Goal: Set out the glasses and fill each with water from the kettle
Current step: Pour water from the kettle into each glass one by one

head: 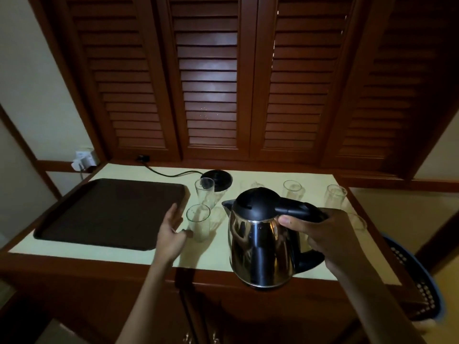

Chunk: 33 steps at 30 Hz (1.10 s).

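1. A person's right hand (323, 234) is curled round the black handle of a steel kettle (260, 244), thumb laid over the top of the grip. The kettle hangs upright over the near edge of the counter (206, 256), spout turned toward the left hand.
2. The left hand (171, 232) is spread with straight fingers just beside the nearest glass (198, 220). Whether the thumb touches the foot of that glass cannot be told.
3. A second glass (204, 192) stands beyond the left hand, in front of the round kettle base (218, 178). A third glass (293, 191) and a fourth glass (336, 197) stand beyond the right hand, and a fifth glass (359, 220) shows partly behind it. None shows a plain water line.
4. The kettle probably carries real weight if full, and that weight will shift toward the spout as it tips. Its polished wall looks slippery and may be hot, so the handle is the only sound place to hold it.
5. The glasses are tall, narrow, light and breakable, and likely to topple at a knock from the spout. Each is best steadied low, near the foot, with fingers kept off the rim.
6. A dark tray (111, 212) lies to the left of the left hand, its edge close to the fingertips.
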Available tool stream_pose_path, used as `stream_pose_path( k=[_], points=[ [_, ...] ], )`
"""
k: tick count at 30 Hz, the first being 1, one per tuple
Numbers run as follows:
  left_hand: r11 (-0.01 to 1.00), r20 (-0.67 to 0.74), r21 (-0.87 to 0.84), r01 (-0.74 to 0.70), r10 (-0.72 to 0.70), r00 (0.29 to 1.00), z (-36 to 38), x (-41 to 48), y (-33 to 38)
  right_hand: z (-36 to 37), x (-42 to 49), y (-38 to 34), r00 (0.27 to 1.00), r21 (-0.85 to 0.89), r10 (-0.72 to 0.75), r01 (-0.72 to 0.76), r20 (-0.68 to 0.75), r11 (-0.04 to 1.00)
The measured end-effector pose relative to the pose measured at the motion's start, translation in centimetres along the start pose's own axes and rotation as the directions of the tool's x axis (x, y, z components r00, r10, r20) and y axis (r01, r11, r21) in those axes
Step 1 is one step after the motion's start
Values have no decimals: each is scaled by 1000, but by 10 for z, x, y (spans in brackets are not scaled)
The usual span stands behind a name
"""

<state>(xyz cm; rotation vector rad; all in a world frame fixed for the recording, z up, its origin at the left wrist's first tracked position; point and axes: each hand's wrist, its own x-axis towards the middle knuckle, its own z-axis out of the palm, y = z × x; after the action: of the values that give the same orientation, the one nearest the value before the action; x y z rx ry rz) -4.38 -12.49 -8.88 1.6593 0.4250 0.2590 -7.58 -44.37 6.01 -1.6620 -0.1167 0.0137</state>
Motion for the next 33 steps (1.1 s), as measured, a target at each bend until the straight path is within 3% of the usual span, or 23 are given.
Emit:
stream_pose_path(
  k=[3, 7, 12, 33],
  points=[
    [995, -45, 77, 67, -64, 997, 15, -7, -12, 5, -4, 5, 1000, -15, -29, 29, 0, 999],
    [995, -70, 98, -11, 18, 997, 28, -6, -19, 8, -9, 8, 999, 10, -36, 36, 3, 999],
    [999, -29, -32, -40, 39, 999, 34, 8, -26, 11, -11, 7, 999, 14, -38, 38, 3, 999],
    [964, 93, -86, -253, 261, 961, 38, -22, -7, 3, 1, 14, 1000, -111, 19, -17, 17, 994]
  ],
)
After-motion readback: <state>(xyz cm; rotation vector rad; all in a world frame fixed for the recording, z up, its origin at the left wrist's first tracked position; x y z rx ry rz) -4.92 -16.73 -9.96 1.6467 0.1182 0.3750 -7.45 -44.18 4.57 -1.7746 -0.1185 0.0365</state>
